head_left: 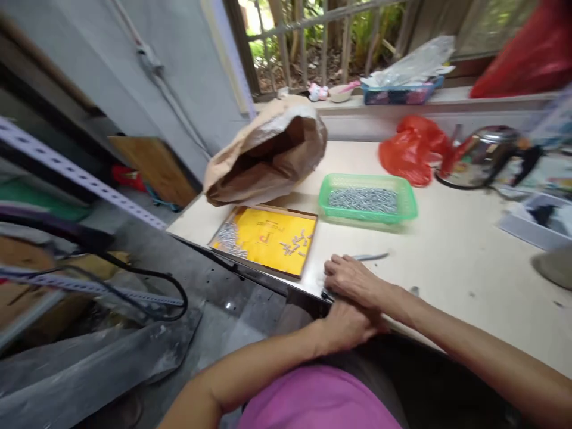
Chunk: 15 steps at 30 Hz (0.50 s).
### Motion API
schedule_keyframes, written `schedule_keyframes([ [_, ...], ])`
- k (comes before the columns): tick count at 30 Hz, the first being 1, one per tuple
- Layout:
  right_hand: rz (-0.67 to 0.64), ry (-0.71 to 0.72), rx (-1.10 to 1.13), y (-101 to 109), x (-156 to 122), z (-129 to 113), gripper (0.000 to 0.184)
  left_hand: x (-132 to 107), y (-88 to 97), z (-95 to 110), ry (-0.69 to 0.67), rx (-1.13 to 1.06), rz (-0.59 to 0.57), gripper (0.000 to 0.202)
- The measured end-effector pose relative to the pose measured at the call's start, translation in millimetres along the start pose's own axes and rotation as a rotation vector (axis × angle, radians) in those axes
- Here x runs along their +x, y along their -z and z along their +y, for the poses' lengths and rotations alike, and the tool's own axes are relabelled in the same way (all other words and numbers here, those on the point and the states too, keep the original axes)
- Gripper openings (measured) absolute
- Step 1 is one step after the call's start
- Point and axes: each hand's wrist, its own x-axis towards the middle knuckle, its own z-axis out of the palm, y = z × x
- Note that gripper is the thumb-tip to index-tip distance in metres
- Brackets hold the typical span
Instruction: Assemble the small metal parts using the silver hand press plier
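At the table's front edge, my right hand (353, 281) is curled, fingers bent down near a small dark thing (328, 295). What it grips, if anything, is hidden. My left hand (349, 326) sits just below and against it at the edge, its fingers mostly out of sight. Just beyond my right hand lies a slim grey pointed tool (372, 257). To the left is a shallow tray (257, 267) lined with yellow, with a heap of small metal pins (229, 239) at its left and several loose metal pieces (295, 243) at its right.
A green plastic basket (369, 217) of thin metal pins stands behind my hands. An open brown paper bag (286, 170) leans behind the tray. Further right are a red plastic bag (413, 149), a metal kettle (485, 156) and a pale box (531, 229).
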Motion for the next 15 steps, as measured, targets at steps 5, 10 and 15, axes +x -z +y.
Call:
schedule_keyframes([
  [5, 0.118, 0.112, -0.017, -33, 19, -4, 0.016, -4, -15.0, -5, -0.105, 0.131, -0.043, 0.059],
  [10, 0.454, 0.012, 0.133, -24, 24, 3, 0.016, -24, 11.2, -9, -0.194, 0.183, 0.023, 0.042],
  [15, 0.908, -0.271, 0.115, 49, 11, 68, 0.014, -71, 125.6, -68, 0.458, 0.513, 0.279, 0.032],
])
